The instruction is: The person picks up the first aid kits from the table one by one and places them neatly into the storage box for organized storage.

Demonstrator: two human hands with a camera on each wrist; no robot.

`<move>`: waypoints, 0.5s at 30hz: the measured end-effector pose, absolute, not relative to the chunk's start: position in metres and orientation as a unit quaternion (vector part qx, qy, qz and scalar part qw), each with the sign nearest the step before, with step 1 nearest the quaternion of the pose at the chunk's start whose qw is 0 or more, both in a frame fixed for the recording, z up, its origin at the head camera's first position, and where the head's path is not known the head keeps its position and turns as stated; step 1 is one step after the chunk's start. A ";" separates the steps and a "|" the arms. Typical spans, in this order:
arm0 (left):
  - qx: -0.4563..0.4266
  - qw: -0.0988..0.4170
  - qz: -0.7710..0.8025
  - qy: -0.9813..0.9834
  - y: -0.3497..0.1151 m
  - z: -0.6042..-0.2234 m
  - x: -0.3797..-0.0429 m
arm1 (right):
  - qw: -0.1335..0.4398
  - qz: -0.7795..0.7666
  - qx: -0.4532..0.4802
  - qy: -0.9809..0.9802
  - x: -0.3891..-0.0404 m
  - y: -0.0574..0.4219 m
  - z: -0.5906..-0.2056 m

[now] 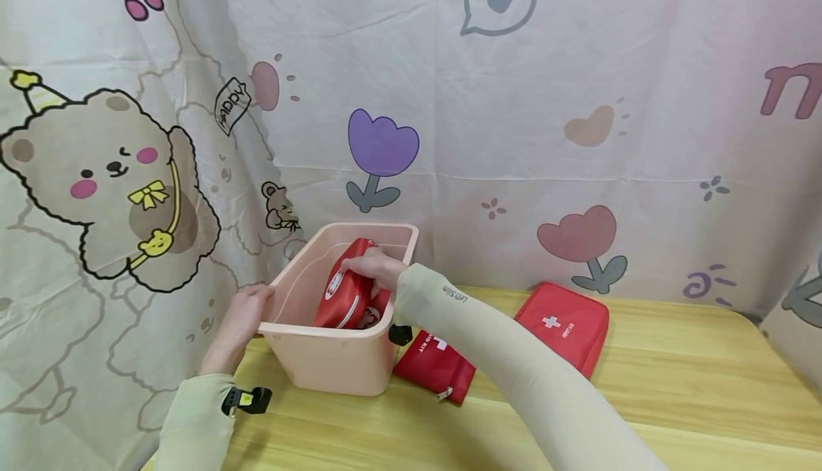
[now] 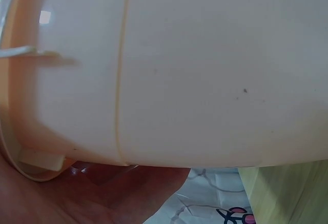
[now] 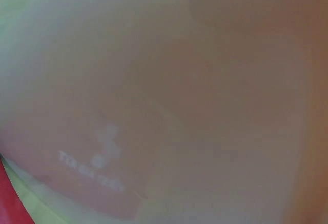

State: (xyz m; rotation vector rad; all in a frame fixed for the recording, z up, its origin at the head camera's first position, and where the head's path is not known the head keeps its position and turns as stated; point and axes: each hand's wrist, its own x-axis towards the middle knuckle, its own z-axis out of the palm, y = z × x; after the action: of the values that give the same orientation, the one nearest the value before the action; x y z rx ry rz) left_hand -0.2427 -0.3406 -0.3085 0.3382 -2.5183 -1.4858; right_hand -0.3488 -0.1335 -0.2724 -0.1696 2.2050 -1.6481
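Observation:
A pale pink plastic bin [image 1: 327,360] stands on the wooden table, its mouth facing up. At its left rim my left hand [image 1: 247,307] grips the edge; the left wrist view has part of that hand [image 2: 118,190] against the bin wall [image 2: 205,80]. Inside the bin, my right hand [image 1: 375,267] holds a red zippered pouch [image 1: 343,296] with a white oval print, tilted against the walls. Part of another red item [image 1: 372,314] shows below it. The right wrist view is mostly a hazy, close surface.
Right of the bin lies a small red first aid pouch [image 1: 437,364], its zipper pull toward me. A larger red first aid bag [image 1: 565,321] lies farther right, partly hidden by my right sleeve [image 1: 514,357]. A printed curtain [image 1: 488,135] hangs behind the table [image 1: 693,371].

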 end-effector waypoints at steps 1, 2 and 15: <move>0.114 0.100 -0.503 -0.851 -0.341 -0.308 -0.243 | 0.191 -0.586 -0.058 0.785 -0.348 -0.136 -0.275; 0.115 0.102 -0.501 -0.852 -0.341 -0.308 -0.243 | 0.185 -0.579 -0.070 0.791 -0.349 -0.139 -0.277; 0.111 0.111 -0.501 -0.851 -0.342 -0.309 -0.242 | 0.131 -0.378 -0.183 0.898 -0.339 -0.143 -0.280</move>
State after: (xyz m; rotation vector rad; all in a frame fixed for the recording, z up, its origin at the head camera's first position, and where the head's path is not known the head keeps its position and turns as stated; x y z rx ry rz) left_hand -0.2420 -0.3424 -0.3085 0.3261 -2.4999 -1.4712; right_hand -0.3390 -0.1431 -0.2797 -0.5303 2.6081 -1.0969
